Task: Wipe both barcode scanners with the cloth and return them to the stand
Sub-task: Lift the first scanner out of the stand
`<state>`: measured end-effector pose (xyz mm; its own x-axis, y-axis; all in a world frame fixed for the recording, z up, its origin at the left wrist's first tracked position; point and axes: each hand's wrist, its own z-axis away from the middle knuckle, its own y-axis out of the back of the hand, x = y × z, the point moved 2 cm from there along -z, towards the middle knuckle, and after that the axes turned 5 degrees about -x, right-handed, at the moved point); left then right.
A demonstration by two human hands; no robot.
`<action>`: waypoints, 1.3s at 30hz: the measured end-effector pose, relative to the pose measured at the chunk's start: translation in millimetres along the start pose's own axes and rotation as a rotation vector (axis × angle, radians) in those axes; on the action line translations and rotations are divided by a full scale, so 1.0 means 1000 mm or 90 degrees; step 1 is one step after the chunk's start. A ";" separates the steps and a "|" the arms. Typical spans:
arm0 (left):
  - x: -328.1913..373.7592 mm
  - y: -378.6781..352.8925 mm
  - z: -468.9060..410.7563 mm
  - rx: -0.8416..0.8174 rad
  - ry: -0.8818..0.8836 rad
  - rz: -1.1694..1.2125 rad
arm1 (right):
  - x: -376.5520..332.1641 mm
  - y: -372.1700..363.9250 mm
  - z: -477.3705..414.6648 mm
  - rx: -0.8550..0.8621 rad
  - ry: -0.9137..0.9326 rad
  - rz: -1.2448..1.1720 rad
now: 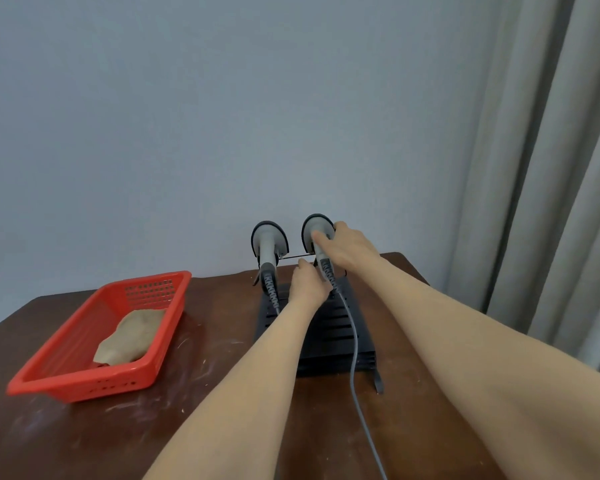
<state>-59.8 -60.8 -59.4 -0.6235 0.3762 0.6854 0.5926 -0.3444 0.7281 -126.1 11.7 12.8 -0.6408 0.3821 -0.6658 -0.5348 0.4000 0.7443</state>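
Two grey barcode scanners stand upright side by side on a black slotted stand (329, 327) at the table's far edge. The left scanner (268, 244) is untouched. My right hand (349, 249) grips the head and neck of the right scanner (315, 225). My left hand (307, 284) holds the lower handle of that same scanner, where its grey cable (355, 368) leaves and runs toward me. A tan cloth (130, 337) lies crumpled in a red basket (59, 384) on the left.
The dark wooden table (84, 438) shows pale scuff marks. A plain grey wall stands right behind the stand. Grey curtains (561, 168) hang at the right, past the table's edge.
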 end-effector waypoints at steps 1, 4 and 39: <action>-0.001 -0.002 -0.004 0.005 -0.001 0.007 | 0.000 -0.002 -0.002 -0.003 -0.002 -0.003; -0.004 -0.008 -0.013 0.006 -0.008 0.026 | -0.001 -0.006 -0.007 -0.009 -0.007 -0.001; 0.005 -0.015 -0.014 0.010 -0.058 -0.023 | 0.007 -0.005 -0.017 0.040 0.013 -0.094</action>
<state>-79.3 -65.4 -66.9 -0.5956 0.4653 0.6548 0.5788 -0.3166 0.7515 -137.0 -1.8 5.2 -0.5690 0.2989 -0.7661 -0.5890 0.5019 0.6333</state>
